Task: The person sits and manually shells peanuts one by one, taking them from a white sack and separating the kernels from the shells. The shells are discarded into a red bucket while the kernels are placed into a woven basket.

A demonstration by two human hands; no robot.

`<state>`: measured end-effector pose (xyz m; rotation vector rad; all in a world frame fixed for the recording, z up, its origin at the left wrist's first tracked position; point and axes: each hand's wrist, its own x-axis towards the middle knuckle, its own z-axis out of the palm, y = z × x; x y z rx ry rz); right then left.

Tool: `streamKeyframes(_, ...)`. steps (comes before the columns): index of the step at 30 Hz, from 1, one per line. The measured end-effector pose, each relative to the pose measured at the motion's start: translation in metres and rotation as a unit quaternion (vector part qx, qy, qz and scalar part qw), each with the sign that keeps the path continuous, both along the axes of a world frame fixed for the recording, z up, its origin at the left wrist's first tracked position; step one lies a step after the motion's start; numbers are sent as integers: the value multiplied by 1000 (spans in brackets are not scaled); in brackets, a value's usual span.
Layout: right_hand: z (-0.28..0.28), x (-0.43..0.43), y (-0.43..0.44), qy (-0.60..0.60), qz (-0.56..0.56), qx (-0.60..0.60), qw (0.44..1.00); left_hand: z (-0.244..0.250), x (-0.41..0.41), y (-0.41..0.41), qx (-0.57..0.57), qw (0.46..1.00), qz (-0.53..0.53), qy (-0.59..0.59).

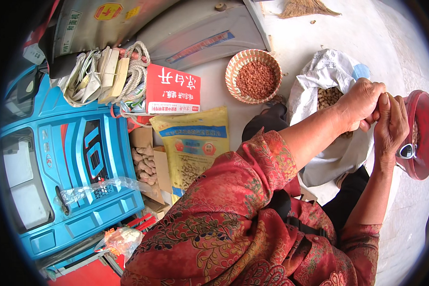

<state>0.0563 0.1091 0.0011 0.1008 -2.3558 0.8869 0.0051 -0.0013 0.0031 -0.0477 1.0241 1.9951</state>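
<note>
My left hand [361, 103] and my right hand [391, 127] meet over the right side of an open white woven sack [320, 69]. Both have curled fingers, with the fingertips and thumbs pressed close together. Whatever may be between them is hidden by the fingers. Unshelled peanuts [328, 97] show in the sack's mouth, partly behind my left forearm. Just right of my right hand stands a dark red plastic basin [427, 157] with some peanuts in it. A round woven basket [232, 80] to the left of the sack holds reddish shelled peanut kernels [256, 79].
A yellow bag [191, 143] and a cardboard box of brownish lumpy produce [144, 165] lie to my left. Beyond are a red printed carton [173, 89], coiled rope [137, 60], a blue vehicle [82, 153] and a metal machine [200, 32]. A straw broom [305, 8] lies at the top.
</note>
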Motion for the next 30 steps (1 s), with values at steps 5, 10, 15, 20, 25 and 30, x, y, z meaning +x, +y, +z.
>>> streamKeyframes(5, 1, 0, -1, -3, 5, -5, 1000, -5, 1, 4, -3, 999, 31, 9)
streamKeyframes(10, 1, -1, -1, 5, -4, -5, 1000, -6, 1, 7, -1, 999, 44, 12)
streamKeyframes(15, 0, -2, 1, -33, -13, 1, 999, 1, 0, 9, -58, 995, 62, 43)
streamKeyframes(20, -3, 0, 3, -48, -2, -31, 998, -3, -7, 7, -85, 977, 55, 190)
streamKeyframes(25, -4, 1, 6, -78, 1, -80, 994, 11, -9, -1, -85, 989, 33, 118)
streamKeyframes(30, -10, 7, 14, -178, -12, -204, 962, 1, -13, -4, -3, 994, -3, 108)
